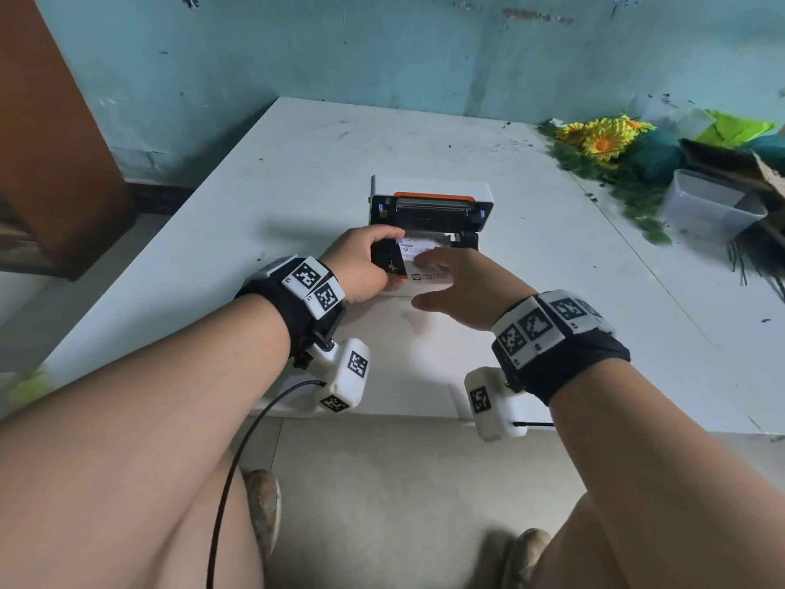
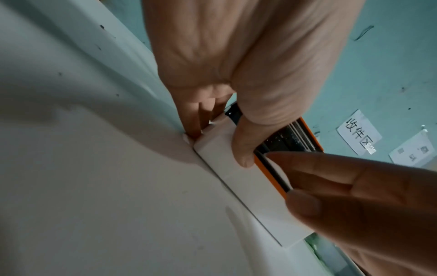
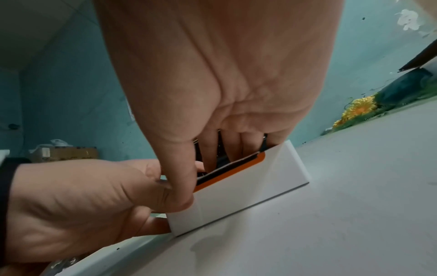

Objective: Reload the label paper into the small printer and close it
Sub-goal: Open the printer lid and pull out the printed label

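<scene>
Label paper [image 1: 424, 252] lies in the open printer [image 1: 431, 206] on my table [image 1: 297, 163]; my left hand [image 1: 361, 265] grips the printer's left end, my right hand [image 1: 463, 286] apparently presses flat fingers on the paper.

Bare table [image 1: 323, 163] lies left of and behind the printer [image 1: 431, 206]. Both hands [image 1: 361, 265] crowd its open front. To the right, flowers [image 1: 603, 142] and a tub [image 1: 709, 206] block the table's edge.
</scene>
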